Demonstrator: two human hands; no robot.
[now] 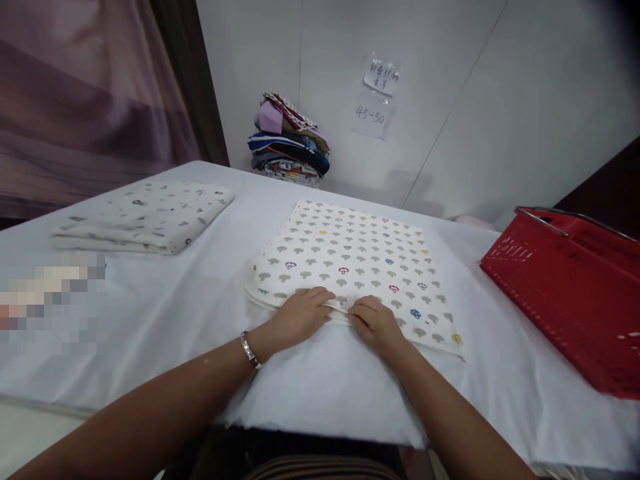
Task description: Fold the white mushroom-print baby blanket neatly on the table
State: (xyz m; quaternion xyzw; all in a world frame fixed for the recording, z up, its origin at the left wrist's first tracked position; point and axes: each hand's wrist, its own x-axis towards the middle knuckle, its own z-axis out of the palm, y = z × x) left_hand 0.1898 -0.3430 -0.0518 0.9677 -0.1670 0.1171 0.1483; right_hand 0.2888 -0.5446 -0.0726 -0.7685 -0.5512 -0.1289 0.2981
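L hand (303, 317) & R hand (375, 323) pinch near edge of white fabric sheet w/ grey mushroom print (360, 253), side by side w/ small gap btw.
Sheet lies flat, mid-table, on white cloth-covered table (330, 393); layers show at its rounded L near corner, a few mushrooms red, blue, yellow. L hand's fingers lie over the edge, R hand's curl on it; silver metal bracelet (250, 350) on L wrist. To L, well apart: folded white cloth w/ small grey motifs (145, 217). To R: red plastic basket w/ metal handles (565, 293). Past table's far edge, by pale panelled wall (450, 40): stack of folded multicolour fabrics (290, 143). On wall, 2 handwritten paper notes, lower one (371, 115) reads "45-50".
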